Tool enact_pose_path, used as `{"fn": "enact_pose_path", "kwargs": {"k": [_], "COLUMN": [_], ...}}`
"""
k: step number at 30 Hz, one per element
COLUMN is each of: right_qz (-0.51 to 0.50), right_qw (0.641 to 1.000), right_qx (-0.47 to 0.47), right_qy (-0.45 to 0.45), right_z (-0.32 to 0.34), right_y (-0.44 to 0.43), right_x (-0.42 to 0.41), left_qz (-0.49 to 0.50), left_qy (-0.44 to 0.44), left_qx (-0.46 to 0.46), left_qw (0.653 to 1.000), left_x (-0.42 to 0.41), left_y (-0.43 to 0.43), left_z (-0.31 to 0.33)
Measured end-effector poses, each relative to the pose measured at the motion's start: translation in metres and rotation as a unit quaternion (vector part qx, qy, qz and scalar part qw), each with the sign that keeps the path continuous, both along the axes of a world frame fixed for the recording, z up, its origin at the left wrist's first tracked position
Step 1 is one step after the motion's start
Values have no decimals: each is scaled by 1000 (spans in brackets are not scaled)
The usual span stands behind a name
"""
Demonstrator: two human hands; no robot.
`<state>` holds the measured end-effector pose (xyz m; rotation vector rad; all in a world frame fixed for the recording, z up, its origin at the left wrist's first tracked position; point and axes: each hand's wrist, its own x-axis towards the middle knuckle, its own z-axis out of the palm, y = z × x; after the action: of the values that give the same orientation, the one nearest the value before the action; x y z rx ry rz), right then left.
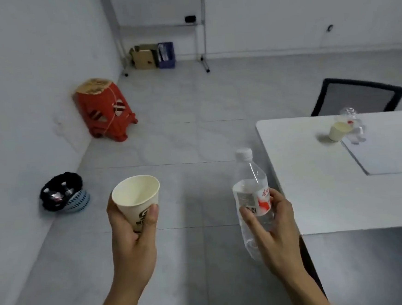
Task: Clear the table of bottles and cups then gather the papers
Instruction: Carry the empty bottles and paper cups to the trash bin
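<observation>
Above the floor (182, 141), left hand (131, 232) gripping empty paper cup (137, 196), right hand (274, 240) gripping clear bottle (250, 182)

Far bottle (354, 116): blurred, lower half behind the far cup (338, 133).
Surface (318, 191): runs off the right edge.
Held cup (136, 196): dark print mostly under the left hand (131, 232).
Held bottle (249, 172): label partly covered by the right hand (274, 238).
Bin (63, 194): contents too blurred to name.

We count two paper cups: held cup (136, 196), table cup (338, 132) near far edge of table (318, 191). Two clear bottles: held bottle (250, 179), table bottle (359, 130). Two hands: left hand (131, 232), right hand (273, 233). One paper sheet (392, 155). One chair (356, 95), one red stool (105, 109), one bin (62, 193), two boxes: cardboard box (144, 57), blue box (166, 55).
</observation>
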<state>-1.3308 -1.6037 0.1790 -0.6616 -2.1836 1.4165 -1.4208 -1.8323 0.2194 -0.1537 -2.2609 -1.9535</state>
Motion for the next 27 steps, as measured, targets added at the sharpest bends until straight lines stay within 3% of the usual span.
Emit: {"fn": "enact_pose_path", "kwargs": {"k": [5, 11, 18, 27], "right_qz": [86, 166, 222, 352], "right_qw": [996, 986, 975, 935], "right_qx": [10, 8, -32, -40], "right_qy": [18, 7, -9, -17], "right_z": [24, 2, -28, 10], "right_y": [-83, -149, -215, -342], "right_x": [-139, -281, -480, -715], "left_qz": [95, 197, 285, 398], "left_qy": [7, 8, -18, 7], "left_qx": [21, 42, 2, -39], "left_qw": [995, 979, 958, 917], "left_x": [-79, -180, -341, -496], "left_y": [-101, -175, -239, -331], "left_z": [15, -12, -28, -3]}}
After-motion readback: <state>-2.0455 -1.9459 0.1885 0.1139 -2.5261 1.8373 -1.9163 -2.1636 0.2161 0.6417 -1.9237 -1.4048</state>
